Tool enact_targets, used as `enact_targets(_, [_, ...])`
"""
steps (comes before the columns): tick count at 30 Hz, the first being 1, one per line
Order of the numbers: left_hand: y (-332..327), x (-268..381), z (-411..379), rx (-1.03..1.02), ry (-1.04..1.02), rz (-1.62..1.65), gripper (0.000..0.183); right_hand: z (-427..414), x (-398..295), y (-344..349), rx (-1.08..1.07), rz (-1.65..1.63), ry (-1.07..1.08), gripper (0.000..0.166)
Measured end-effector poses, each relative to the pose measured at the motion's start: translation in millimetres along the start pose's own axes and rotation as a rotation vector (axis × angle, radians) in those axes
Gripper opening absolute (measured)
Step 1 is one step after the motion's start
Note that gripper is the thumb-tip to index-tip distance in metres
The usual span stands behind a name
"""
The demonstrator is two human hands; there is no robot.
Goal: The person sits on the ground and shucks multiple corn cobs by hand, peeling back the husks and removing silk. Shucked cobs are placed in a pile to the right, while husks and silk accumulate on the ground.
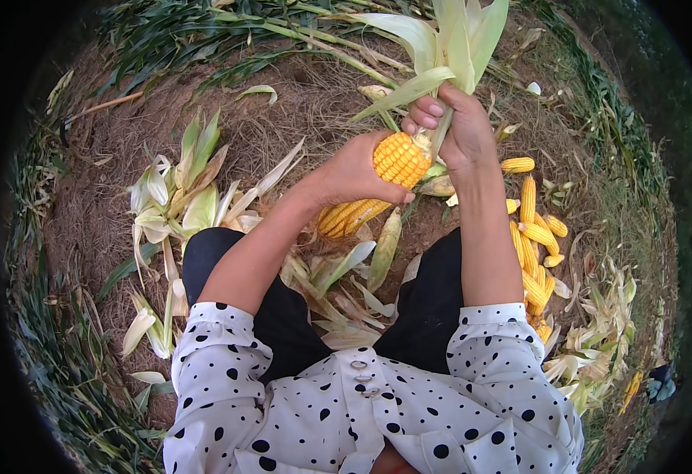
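Note:
My left hand point(366, 166) is wrapped around a bare yellow corn cob point(402, 159), its thumb and fingers on either side of the thick end. More of the cob shows below the hand. Up and to the right, my right hand point(461, 121) grips a bundle of pale green corn husks point(461, 47) that fans out above the fist. The husks run down beside the cob's base; whether they still join it I cannot tell. An unhusked corn ear point(385, 250) lies on the ground between my knees, among loose husks.
Several husked cobs point(529, 237) form a pile on the right. Husks point(195, 201) lie heaped at my left knee, and more husks point(600, 338) at the lower right. Cut corn stalks point(322, 41) stretch across the ground in front. Leaves point(61, 379) edge the left side.

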State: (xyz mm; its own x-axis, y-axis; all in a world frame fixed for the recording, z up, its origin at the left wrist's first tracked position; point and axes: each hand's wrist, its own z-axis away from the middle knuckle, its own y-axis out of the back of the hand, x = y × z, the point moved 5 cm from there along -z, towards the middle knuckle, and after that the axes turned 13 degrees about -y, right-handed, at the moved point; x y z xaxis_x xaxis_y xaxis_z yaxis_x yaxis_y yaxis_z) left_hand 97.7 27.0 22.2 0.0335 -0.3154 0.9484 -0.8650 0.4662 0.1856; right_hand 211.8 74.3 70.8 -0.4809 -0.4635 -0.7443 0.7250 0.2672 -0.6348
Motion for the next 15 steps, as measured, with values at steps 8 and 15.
enact_targets(8, [-18.3,2.8,-2.1,0.277,-0.044,0.628,0.052,-5.5,-2.0,12.3,0.218,-0.395,0.260,0.019])
enact_targets(15, [49.7,-4.4,6.6,0.699,-0.148,0.773,0.045,-6.1,-46.6,130.2,0.397,-0.788,0.505,0.024])
